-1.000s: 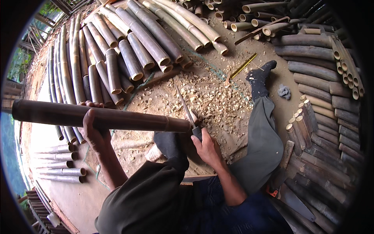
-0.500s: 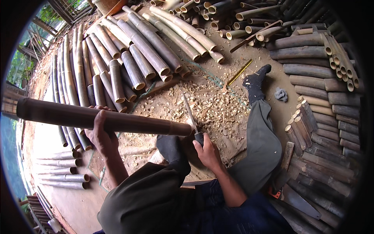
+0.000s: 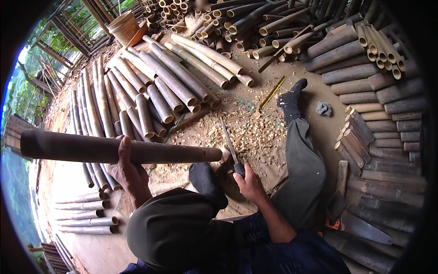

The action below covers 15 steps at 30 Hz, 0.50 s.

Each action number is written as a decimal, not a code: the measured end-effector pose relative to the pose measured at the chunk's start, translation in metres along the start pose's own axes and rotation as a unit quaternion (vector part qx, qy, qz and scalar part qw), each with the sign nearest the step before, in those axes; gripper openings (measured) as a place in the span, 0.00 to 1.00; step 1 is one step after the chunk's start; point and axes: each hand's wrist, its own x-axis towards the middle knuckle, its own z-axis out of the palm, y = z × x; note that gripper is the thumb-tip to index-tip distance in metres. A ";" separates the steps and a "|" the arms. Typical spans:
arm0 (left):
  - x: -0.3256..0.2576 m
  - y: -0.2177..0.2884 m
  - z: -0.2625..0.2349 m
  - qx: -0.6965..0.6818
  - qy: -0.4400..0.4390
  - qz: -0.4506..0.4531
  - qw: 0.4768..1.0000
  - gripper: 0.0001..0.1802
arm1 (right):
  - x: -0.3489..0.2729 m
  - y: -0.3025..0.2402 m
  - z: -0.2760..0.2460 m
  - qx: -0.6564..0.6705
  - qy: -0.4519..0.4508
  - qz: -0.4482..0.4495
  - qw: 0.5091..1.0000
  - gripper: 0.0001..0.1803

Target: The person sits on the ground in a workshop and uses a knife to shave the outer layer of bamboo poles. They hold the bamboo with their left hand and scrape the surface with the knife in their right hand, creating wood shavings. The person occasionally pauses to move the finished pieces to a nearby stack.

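My left hand (image 3: 127,171) is closed around a thick dark bamboo pole (image 3: 178,153), thumb over its top. The pole lies almost level across my front, its far-left end raised in the air. Its right end comes near a pale wooden block (image 3: 225,154) by my left foot. In my right hand (image 3: 250,183) is a knife (image 3: 229,139), gripped by its black handle. The narrow blade points up and slightly left, just right of the pole's end and apart from it. Pale wood chips (image 3: 246,137) cover the ground beyond the blade.
Cut bamboo poles (image 3: 169,77) lie in rows ahead and left. More bamboo (image 3: 356,86) is stacked along the right. A hand saw (image 3: 365,228) with an orange-trimmed handle lies at lower right. A yellow folding rule (image 3: 273,93) and a grey rag (image 3: 323,109) rest near my outstretched right foot.
The view has shifted, bringing a bucket at the top left further into sight. The pole now lies nearer level, and the knife blade has come away from its right end.
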 end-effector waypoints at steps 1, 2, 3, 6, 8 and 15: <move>-0.002 0.005 0.001 0.022 0.034 -0.005 0.999 0.21 | -0.002 -0.004 -0.001 0.004 0.000 -0.011 1.000 0.26; -0.004 0.007 -0.001 0.008 -0.015 0.023 1.000 0.24 | -0.004 -0.003 0.000 0.018 0.004 -0.021 1.000 0.25; -0.006 0.007 -0.001 -0.017 -0.044 0.021 0.999 0.25 | -0.004 -0.001 0.001 0.022 0.003 -0.028 0.999 0.25; -0.018 0.012 -0.001 -0.043 -0.095 0.046 0.993 0.34 | -0.004 -0.008 0.003 0.002 -0.004 -0.059 0.998 0.24; -0.024 0.015 0.000 -0.015 -0.100 0.067 0.993 0.34 | -0.011 -0.026 0.005 -0.060 -0.002 -0.077 0.995 0.22; -0.033 0.014 0.009 0.018 -0.158 0.088 0.983 0.35 | -0.049 -0.114 -0.025 0.041 0.126 -0.325 0.936 0.21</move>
